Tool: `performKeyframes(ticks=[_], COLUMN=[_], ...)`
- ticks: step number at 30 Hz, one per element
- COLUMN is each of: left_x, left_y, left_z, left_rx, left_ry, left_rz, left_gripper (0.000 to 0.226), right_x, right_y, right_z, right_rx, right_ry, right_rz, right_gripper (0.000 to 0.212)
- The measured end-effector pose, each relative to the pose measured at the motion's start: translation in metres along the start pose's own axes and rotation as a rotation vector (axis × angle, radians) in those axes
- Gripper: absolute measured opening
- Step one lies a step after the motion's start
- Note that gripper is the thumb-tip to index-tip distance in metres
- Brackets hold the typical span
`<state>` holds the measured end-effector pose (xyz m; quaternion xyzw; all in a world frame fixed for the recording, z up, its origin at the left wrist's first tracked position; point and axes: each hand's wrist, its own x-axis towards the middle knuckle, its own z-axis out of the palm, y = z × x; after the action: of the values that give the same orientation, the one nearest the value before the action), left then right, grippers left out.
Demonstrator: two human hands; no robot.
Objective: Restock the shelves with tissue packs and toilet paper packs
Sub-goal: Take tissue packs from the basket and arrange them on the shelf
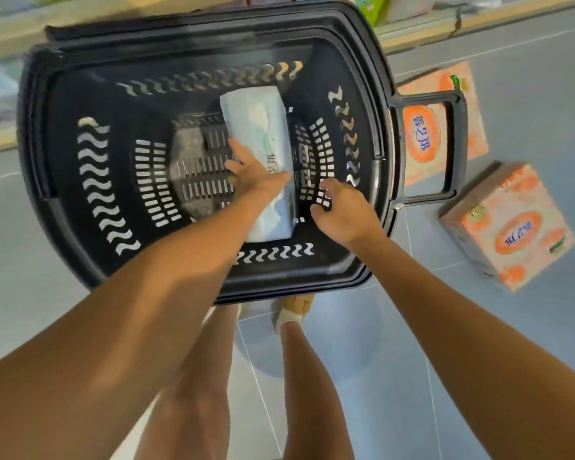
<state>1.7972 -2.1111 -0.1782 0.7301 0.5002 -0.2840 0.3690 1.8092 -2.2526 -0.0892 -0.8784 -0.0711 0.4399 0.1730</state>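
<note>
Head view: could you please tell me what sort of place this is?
Probably a shop aisle: a black slotted plastic shopping basket holding a pale blue tissue pack, orange cartons on grey tiled floor, stocked wooden shelves.

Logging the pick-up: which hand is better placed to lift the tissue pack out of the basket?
Left. The left hand lies on the tissue pack in the basket, fingers spread; the right hand is beside it near the basket wall, off the pack.
</note>
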Motion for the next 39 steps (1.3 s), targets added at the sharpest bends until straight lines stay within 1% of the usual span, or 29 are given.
performKeyframes(ticks=[2,5,11,16,20,23,25,27,29,32,35,36,38,39], left_x=[0.001,-0.009,-0.072,-0.138,-0.201,-0.256,-0.292,-0.328,-0.363,-0.413,-0.464,-0.482,-0.515,-0.531], left_y=[-0.01,-0.024,-0.023,-0.004,0.011,0.019,0.022,0.026,0.032,0.043,0.051,0.053,0.057,0.058], left_z=[-0.025,-0.072,-0.158,-0.238,-0.3,-0.343,-0.372,-0.399,-0.426,-0.472,-0.517,-0.53,-0.552,-0.561], left_rx=[-0.026,-0.046,-0.024,0.047,0.094,0.092,0.111,0.125,0.148,0.169,0.131,0.115,0.073,0.045], left_ry=[-0.003,-0.044,-0.075,-0.15,-0.129,-0.119,-0.132,-0.151,-0.144,-0.124,-0.143,-0.143,-0.119,-0.105], left_rz=[0.042,0.154,0.363,0.451,0.546,0.609,0.655,0.693,0.715,0.706,0.732,0.757,0.811,0.832], left_gripper=[0.113,0.104,0.106,0.114,0.104,0.103,0.102,0.1,0.101,0.109,0.117,0.117,0.112,0.107], right_x=[-0.007,-0.021,-0.067,-0.108,-0.148,-0.182,-0.204,-0.227,-0.248,-0.281,-0.316,-0.33,-0.36,-0.374], right_y=[-0.003,-0.014,-0.061,-0.105,-0.141,-0.165,-0.18,-0.193,-0.206,-0.231,-0.263,-0.275,-0.299,-0.309], right_z=[-0.004,-0.017,-0.055,-0.1,-0.146,-0.183,-0.207,-0.231,-0.252,-0.285,-0.318,-0.329,-0.35,-0.359], right_rx=[0.002,-0.013,-0.008,-0.034,0.031,0.157,0.296,0.315,0.294,0.339,0.339,0.323,0.315,0.33], right_ry=[-0.011,-0.007,0.029,0.083,0.149,0.193,0.163,0.102,0.046,-0.045,-0.155,-0.176,-0.193,-0.181], right_rz=[-0.011,-0.027,-0.085,-0.177,-0.258,-0.328,-0.368,-0.423,-0.485,-0.541,-0.635,-0.688,-0.785,-0.816], right_gripper=[0.052,0.052,0.044,0.055,0.06,0.074,0.09,0.102,0.108,0.107,0.112,0.105,0.082,0.078])
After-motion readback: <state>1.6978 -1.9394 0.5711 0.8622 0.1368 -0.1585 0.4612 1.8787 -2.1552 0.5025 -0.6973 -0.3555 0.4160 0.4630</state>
